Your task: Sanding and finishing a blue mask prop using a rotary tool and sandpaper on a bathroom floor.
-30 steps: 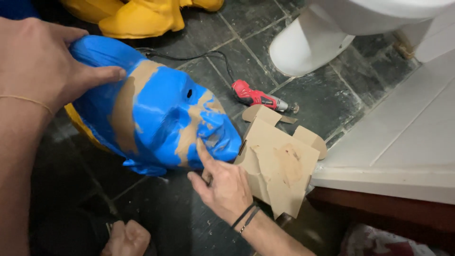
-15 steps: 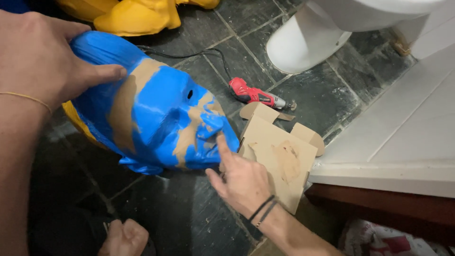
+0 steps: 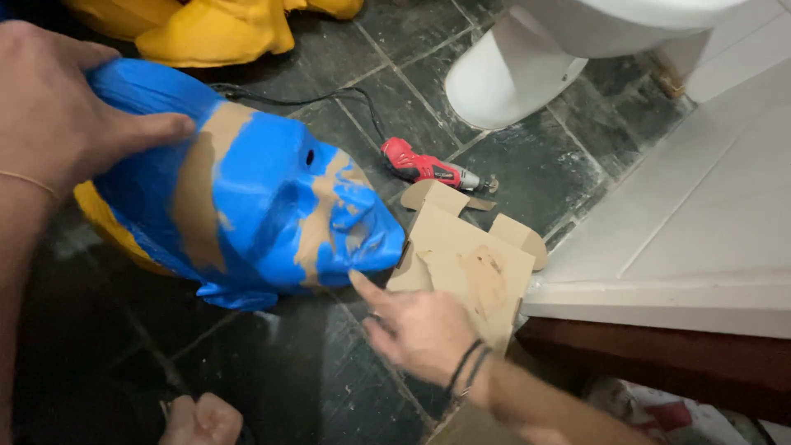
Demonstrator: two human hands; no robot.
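The mask [image 3: 255,206] lies left of the cardboard [image 3: 470,264]; the rotary tool [image 3: 424,167] lies behind both.

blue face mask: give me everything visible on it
The blue face mask is a face-shaped shell, glossy blue with bare tan patches across the forehead, nose and cheek. A small dark hole shows near one eye. It lies tilted, face up, chin toward the flattened cardboard, above the dark tiled floor, with a yellow piece under its back edge. The left hand grips its top; the right hand has its fingertip at the chin.
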